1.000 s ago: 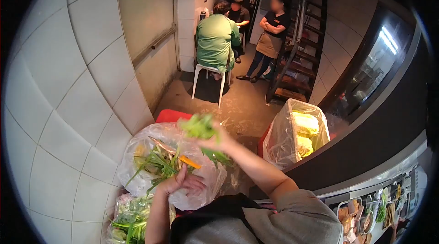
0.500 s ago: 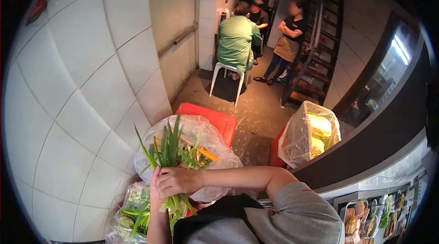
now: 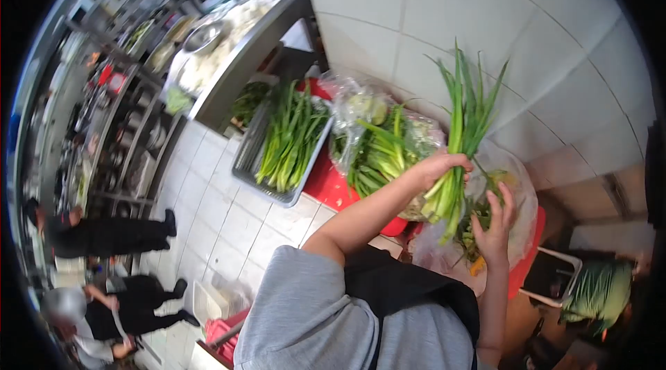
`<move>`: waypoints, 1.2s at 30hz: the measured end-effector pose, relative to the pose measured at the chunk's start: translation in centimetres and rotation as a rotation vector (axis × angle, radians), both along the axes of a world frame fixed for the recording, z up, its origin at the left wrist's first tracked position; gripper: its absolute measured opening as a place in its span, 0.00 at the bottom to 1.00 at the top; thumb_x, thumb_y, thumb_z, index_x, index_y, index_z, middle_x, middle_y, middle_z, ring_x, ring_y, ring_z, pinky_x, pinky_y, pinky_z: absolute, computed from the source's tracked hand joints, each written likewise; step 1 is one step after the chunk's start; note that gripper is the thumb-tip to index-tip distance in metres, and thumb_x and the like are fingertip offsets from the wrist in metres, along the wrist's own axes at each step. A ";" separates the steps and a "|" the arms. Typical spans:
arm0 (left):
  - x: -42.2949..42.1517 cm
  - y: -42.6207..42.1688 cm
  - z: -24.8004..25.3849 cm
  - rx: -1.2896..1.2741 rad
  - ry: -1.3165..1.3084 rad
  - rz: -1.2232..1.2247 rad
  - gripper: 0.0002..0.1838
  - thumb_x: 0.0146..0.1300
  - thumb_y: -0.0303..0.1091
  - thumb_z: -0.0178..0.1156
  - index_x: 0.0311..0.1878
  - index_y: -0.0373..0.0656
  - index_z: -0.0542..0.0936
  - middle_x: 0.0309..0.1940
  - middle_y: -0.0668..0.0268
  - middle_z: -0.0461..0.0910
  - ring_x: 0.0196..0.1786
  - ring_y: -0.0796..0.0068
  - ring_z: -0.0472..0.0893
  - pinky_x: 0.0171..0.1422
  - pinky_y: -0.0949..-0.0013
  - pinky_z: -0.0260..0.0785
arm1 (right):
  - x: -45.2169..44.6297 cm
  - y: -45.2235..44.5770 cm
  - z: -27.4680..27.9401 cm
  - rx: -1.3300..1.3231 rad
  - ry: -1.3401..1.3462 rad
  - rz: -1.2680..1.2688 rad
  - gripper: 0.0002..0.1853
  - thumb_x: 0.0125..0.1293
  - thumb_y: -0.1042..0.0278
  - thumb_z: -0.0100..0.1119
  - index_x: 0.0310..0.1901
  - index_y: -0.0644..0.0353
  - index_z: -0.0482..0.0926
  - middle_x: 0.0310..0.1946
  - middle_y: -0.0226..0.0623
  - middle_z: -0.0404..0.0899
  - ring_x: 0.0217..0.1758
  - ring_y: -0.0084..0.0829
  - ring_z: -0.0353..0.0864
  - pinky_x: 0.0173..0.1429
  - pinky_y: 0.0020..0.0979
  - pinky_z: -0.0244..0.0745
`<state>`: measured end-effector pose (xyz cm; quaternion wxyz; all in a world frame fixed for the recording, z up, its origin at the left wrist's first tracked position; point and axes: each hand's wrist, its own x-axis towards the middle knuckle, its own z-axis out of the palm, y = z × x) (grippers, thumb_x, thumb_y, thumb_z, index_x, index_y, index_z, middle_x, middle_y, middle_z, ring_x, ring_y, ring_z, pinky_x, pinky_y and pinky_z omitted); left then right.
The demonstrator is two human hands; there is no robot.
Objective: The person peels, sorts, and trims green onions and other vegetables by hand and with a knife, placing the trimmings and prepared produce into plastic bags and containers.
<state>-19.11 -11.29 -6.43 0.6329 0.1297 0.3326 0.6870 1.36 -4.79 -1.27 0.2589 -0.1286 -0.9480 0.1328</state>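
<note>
My left hand is closed round a bundle of green onions, leaves up and pale stalk ends down. Just right of the stalks, my right hand has its fingers apart, above an open clear plastic bag of leafy scraps. A thin green leaf hangs by its fingertips; contact cannot be made out. More greens lie in another plastic bag on a red surface. Beside it, a grey crate holds several green onions.
At the upper left is a metal-edged counter with a steel bowl. Two people stand on the tiled floor at left. A white basket is near the lower left, and a white chair at right.
The view has swung left, bringing the crate and kitchen into sight. My right hand has come off the bundle and opened; my left hand still holds the green onions.
</note>
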 end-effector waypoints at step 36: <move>-19.7 -33.7 -27.4 -1.540 1.465 -0.303 0.65 0.40 0.70 0.60 0.70 0.51 0.30 0.70 0.50 0.22 0.71 0.43 0.29 0.62 0.26 0.33 | -8.2 -9.2 -17.3 -0.504 -0.717 -0.203 0.25 0.41 0.72 0.62 0.47 0.57 0.73 0.49 0.46 0.65 0.54 0.47 0.65 0.60 0.40 0.61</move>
